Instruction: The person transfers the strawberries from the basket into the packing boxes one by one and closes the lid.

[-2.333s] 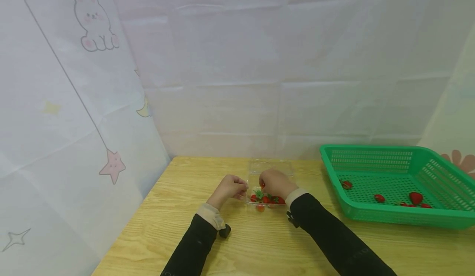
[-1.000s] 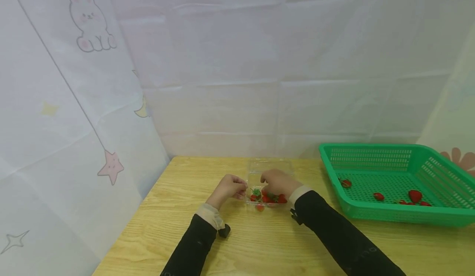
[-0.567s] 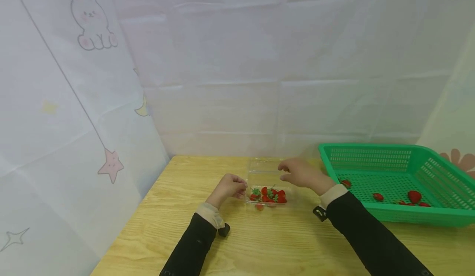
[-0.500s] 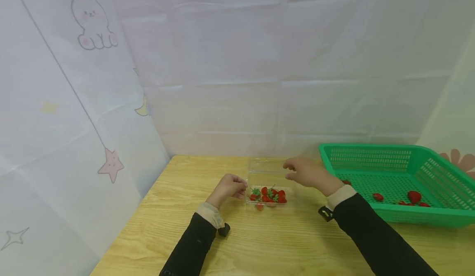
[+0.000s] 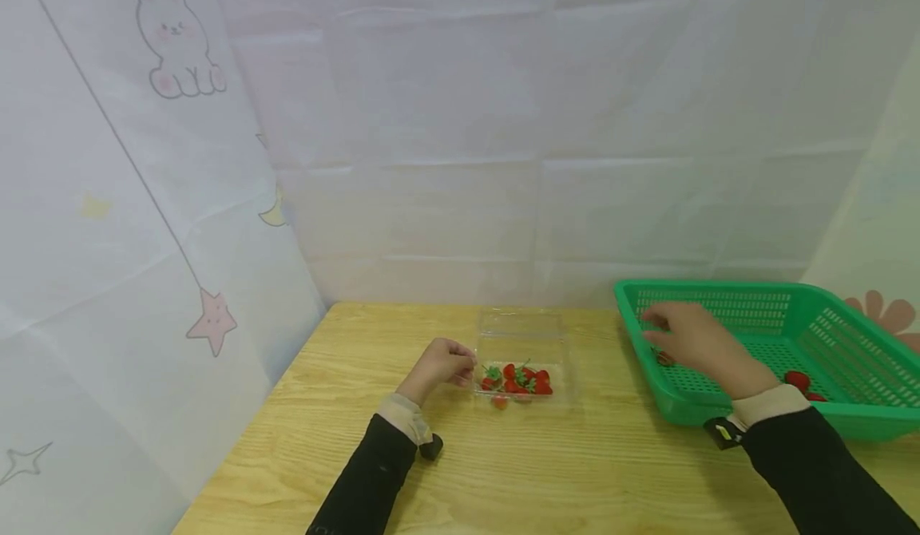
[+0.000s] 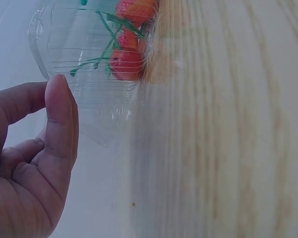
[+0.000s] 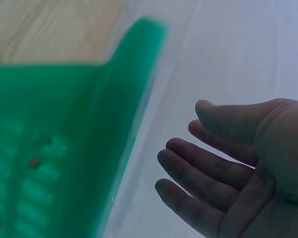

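Note:
My left hand (image 5: 444,362) pinches the left rim of a clear plastic clamshell box (image 5: 568,387) between thumb and forefinger. In the left wrist view the thumb (image 6: 58,106) lies at the box's edge. Several strawberries (image 5: 528,383) with green stems lie in the box, and its lid (image 5: 521,323) stands raised at the back. Over the left side of a green plastic basket (image 5: 762,406) is my right hand (image 5: 693,339), fingers loosely spread and holding nothing in the right wrist view. Just below that hand shows part of a strawberry (image 5: 664,358); another strawberry (image 5: 796,379) lies farther right in the basket.
The box and basket stand on a wood-grain table (image 5: 503,479). A pale printed sheet (image 5: 446,120) hangs behind it, and another sheet (image 5: 136,295) with a rabbit and star runs along the left. The basket's front wall rises between my right sleeve (image 5: 812,455) and the strawberries inside.
My right hand let go of a strawberry in the box, rose off it and moved right to over the basket. The left hand stays at the box's rim.

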`<state>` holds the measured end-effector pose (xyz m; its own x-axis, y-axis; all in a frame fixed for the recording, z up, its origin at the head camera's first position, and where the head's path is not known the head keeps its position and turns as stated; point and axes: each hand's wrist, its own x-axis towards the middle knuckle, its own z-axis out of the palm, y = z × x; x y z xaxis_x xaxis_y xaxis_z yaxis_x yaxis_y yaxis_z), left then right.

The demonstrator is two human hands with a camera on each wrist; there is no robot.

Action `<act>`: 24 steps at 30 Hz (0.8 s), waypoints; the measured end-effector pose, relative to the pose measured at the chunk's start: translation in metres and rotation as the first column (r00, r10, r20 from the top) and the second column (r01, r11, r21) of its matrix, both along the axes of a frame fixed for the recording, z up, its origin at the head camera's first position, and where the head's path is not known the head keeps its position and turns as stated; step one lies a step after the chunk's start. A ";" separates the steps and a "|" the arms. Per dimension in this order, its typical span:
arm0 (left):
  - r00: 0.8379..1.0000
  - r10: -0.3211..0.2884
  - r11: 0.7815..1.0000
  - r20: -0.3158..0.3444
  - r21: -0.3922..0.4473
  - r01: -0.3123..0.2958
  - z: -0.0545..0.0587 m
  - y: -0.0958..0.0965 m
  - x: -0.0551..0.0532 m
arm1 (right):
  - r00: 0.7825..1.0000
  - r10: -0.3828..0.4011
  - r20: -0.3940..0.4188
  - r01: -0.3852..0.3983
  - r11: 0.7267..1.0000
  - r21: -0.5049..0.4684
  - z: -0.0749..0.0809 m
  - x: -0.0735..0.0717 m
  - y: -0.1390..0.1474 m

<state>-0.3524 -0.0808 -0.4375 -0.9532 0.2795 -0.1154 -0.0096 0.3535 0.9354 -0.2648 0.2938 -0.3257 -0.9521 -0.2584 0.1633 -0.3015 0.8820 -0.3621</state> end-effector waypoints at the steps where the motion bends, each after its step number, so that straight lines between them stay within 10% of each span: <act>1: 1.000 0.000 1.000 0.001 0.001 0.000 0.000 0.000 0.000 | 1.000 -0.007 -0.014 0.007 1.000 0.010 -0.002 0.001 0.006; 24: 1.000 -0.017 1.000 -0.005 0.026 0.017 0.001 -0.005 0.003 | 0.962 0.030 0.272 -0.040 0.999 0.029 -0.048 -0.014 0.047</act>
